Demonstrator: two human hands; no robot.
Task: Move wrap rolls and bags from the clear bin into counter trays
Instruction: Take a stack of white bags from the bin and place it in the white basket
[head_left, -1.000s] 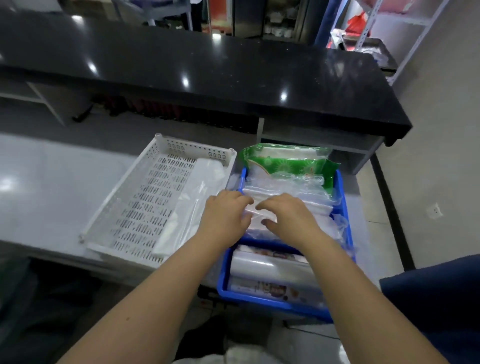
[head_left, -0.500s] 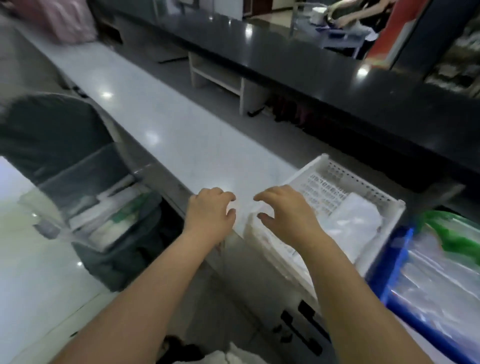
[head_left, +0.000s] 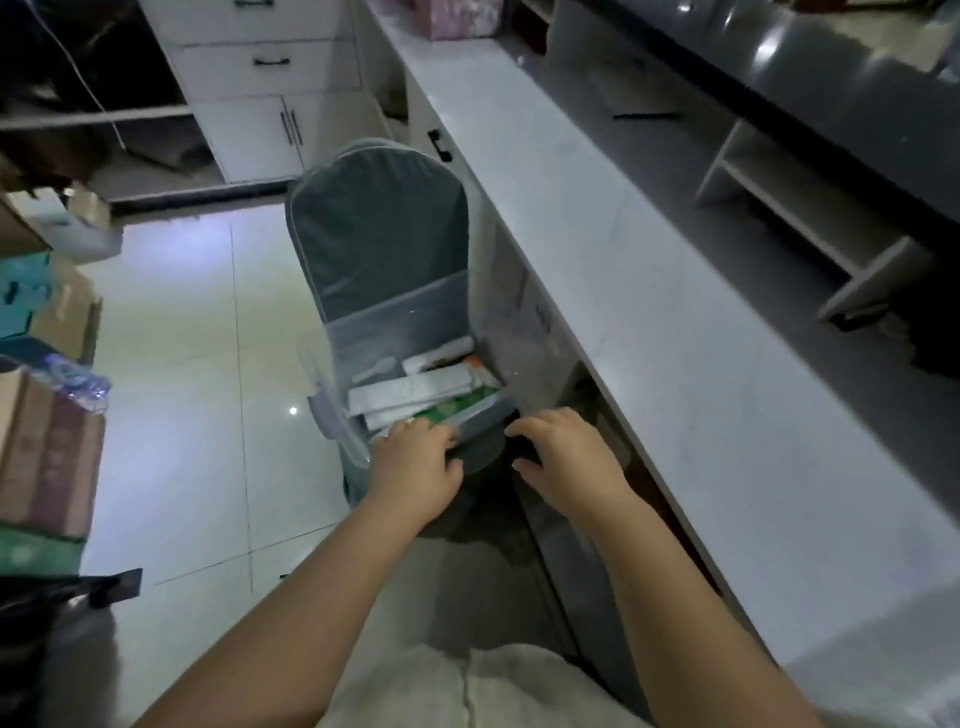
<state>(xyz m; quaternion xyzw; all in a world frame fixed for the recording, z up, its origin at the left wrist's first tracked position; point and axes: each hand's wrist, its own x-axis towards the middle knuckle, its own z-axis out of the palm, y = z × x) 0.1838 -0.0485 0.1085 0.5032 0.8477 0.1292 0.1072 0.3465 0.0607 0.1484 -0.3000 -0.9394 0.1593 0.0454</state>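
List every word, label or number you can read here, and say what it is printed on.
No text can be read.
Green packet in the clear bin: print is blurred.
White wrap boxes in the bin: markings too small to read.
Cardboard boxes at left: faint marks, unreadable.

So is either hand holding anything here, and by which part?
The left hand reaches into the clear bin, fingers on a green packet; a grip cannot be confirmed. The right hand holds nothing.

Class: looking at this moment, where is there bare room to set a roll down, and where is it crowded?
Free: the white counter, bare between its front edge and the dark raised ledge. Crowded: the clear bin on the chair, packed with rolls, with the left hand at its rim.
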